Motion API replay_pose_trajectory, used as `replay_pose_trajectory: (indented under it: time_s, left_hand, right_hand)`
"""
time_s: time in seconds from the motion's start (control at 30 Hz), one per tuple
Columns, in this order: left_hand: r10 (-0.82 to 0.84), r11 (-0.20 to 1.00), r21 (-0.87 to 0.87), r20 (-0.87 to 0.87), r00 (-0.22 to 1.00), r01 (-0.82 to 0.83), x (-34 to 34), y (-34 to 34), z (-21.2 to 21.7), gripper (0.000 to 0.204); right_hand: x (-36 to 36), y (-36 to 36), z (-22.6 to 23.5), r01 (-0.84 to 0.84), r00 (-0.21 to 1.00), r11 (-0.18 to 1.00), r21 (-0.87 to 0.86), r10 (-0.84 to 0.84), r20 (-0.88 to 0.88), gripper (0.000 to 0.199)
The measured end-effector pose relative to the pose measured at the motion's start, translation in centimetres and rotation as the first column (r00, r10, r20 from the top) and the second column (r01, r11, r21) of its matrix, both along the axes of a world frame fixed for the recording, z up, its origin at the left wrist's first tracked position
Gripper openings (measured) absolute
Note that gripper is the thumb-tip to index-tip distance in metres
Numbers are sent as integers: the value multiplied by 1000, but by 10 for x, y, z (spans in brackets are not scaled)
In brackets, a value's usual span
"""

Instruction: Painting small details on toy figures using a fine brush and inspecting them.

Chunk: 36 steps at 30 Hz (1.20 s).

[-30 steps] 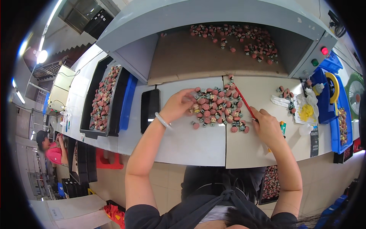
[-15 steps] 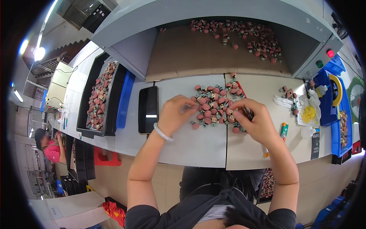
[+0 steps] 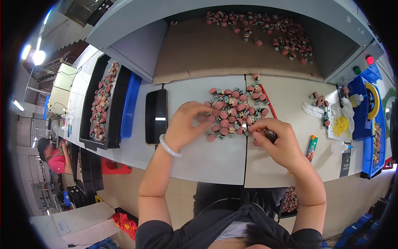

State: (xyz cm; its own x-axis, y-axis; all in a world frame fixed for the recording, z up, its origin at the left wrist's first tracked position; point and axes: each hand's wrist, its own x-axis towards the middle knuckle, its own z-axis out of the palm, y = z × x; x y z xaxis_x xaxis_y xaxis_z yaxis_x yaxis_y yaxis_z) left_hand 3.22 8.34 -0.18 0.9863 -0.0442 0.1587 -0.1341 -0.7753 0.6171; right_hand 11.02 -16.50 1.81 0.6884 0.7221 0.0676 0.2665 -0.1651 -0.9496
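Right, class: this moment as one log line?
figurine pile: on worktable | left hand: at pile's left edge, grip unclear | right hand: at pile's lower right edge, grip unclear | phone: left of pile

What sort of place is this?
Probably a factory workshop for small toys or trinkets: many similar pink-topped figurines lie heaped on the table, a black tray holds more, and another person in pink appears at far left.
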Motion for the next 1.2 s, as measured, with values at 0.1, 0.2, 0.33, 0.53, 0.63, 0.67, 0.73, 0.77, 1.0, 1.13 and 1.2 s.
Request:
replay_pose_trajectory:
  time_s: [0.1, 0.2, 0.33, 0.53, 0.63, 0.67, 0.73, 0.77, 1.0, 1.13, 1.2]
  left_hand:
    - [93, 909, -416, 142, 985, -25, -4, -17, 11, 17]
    - [-92, 501, -862, -143, 986, -78, -7, -36, 29, 14]
    - [-219, 208, -951, -275, 936, -230, -4, -59, 19, 18]
    - [-177, 163, -934, -346, 922, -319, -7, -70, -1, 21]
    - [-198, 139, -944, -323, 925, -300, -9, -73, -2, 22]
    - [-224, 117, -950, -311, 924, -291, -11, -73, -3, 22]
    - [-251, 88, -955, -297, 921, -284, -13, -72, -5, 22]
    - [-266, 64, -954, -299, 916, -292, -13, -71, -3, 23]
    - [-362, 57, -950, -305, 881, -305, -14, -67, 4, 29]
    - [-382, 28, -955, -284, 879, -296, -15, -67, 3, 31]
    - [-394, 7, -958, -266, 880, -286, -16, -67, 5, 31]
  right_hand:
    - [-2, 0, 1, 9, 999, 1000, 21, -8, -42, 12]
    - [-4, 0, -1, 18, 1000, 998, 68, -18, -13, 12]
    - [-5, 0, 2, 35, 996, 990, 134, -45, 78, 13]
    - [-10, 5, 3, 47, 990, 993, 106, -60, 127, 18]
    - [-12, 9, -3, 64, 969, 990, 125, -92, 228, 19]
    - [-12, 9, -4, 64, 970, 991, 119, -90, 225, 19]
    - [-11, 7, -7, 53, 992, 990, 129, -68, 110, 15]
    - [-10, 5, -6, 53, 992, 991, 124, -67, 109, 15]
    - [-9, -1, -1, 4, 953, 990, 142, 39, -299, 9]
    - [-10, -3, 3, 14, 872, 986, 166, 69, -485, 12]
    - [-10, -2, 5, 11, 852, 987, 161, 76, -518, 13]
